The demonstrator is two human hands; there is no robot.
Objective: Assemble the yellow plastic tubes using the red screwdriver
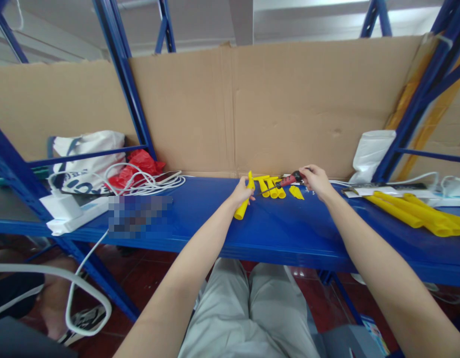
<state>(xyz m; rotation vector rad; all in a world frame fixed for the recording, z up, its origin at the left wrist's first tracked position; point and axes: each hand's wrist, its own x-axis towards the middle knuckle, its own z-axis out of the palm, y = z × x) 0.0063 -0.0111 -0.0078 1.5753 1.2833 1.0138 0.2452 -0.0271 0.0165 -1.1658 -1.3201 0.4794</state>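
A yellow tube (240, 211) is wrapped in the fingers of my left hand (241, 193), its open end tilted down toward me above the blue shelf. My right hand (315, 181) grips the dark end of a red-and-black screwdriver (288, 179). The screwdriver's thin shaft points left toward the held tube; whether its tip touches the tube I cannot tell. Just behind the shaft lie several short yellow tubes (273, 191), side by side on the shelf. A small yellow piece (297, 192) lies to their right, below the screwdriver handle.
Longer yellow tubes (419, 214) lie at the right. To the left are a power strip (78, 218), coiled white cables (158, 185), a red plastic bag (138, 166) and a white cloth bag (91, 154). A cardboard wall (289, 104) stands behind, between blue posts. Another person's leg (60, 293) shows at lower left.
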